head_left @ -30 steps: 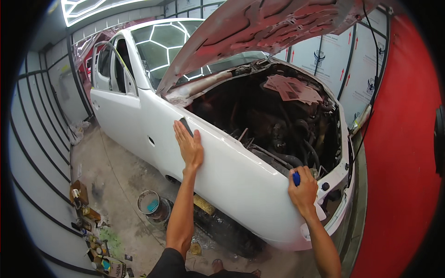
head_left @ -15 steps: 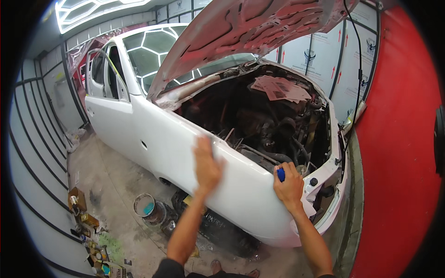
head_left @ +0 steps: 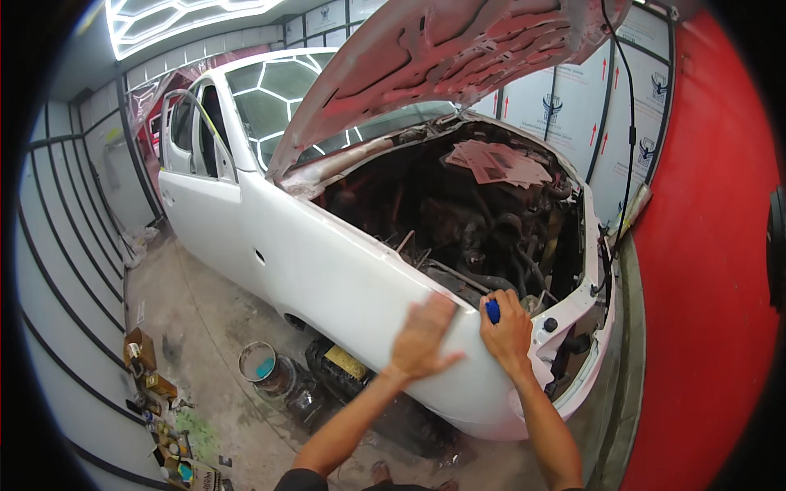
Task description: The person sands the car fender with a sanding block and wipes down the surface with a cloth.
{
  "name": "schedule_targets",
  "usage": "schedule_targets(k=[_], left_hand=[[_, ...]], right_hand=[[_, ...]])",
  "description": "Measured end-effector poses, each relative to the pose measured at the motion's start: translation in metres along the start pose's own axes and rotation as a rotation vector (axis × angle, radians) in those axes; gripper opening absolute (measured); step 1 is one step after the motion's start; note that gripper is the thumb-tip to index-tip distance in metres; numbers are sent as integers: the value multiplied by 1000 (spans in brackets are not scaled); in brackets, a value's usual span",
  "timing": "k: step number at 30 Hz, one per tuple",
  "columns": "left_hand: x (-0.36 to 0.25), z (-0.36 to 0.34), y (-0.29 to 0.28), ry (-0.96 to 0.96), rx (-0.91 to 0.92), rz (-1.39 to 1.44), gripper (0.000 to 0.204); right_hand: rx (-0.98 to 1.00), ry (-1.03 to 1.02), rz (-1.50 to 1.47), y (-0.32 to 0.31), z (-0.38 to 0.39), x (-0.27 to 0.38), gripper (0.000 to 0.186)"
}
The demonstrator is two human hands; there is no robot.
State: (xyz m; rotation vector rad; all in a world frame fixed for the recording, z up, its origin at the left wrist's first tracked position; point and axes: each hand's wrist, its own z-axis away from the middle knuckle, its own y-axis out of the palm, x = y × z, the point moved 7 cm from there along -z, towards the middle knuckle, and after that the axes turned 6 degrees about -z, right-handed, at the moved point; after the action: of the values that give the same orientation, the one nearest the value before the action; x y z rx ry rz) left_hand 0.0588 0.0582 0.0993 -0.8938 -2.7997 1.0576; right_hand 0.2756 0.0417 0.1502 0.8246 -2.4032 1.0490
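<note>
My left hand (head_left: 426,337) lies flat on the white front fender (head_left: 344,278) of a car, thumb spread away from the fingers. Its fingers are smeared by motion, and whatever may be under the palm is hidden. To its right, my right hand (head_left: 509,331) rests at the fender's top front edge, beside the engine bay (head_left: 458,221). Its fingers are curled round a small blue object (head_left: 492,311), mostly covered, whose kind I cannot make out.
The raised hood (head_left: 442,69) hangs over the engine bay, where reddish paper sheets (head_left: 499,162) lie. Below the fender stand a bucket (head_left: 259,362) and a dark tyre (head_left: 401,413). Cans and boxes (head_left: 176,446) line the left wall. A black cable (head_left: 632,135) dangles at right.
My left hand has slid along the fender toward the right and nearer the front, closer to my right hand. The right hand stays at nearly the same spot with the blue object.
</note>
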Motion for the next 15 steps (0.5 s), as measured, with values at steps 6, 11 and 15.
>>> schedule_targets(k=[6,11,15], left_hand=[[139,-40,-60,-429,-279,-150,78],[-18,30,20,207,228,20,106],[136,-35,-57,-283,-185,-153,79]], right_hand=[[-15,-9,-44,12,2,16,16],[-16,5,-16,4,4,4,17],[-17,2,-35,10,4,19,17]])
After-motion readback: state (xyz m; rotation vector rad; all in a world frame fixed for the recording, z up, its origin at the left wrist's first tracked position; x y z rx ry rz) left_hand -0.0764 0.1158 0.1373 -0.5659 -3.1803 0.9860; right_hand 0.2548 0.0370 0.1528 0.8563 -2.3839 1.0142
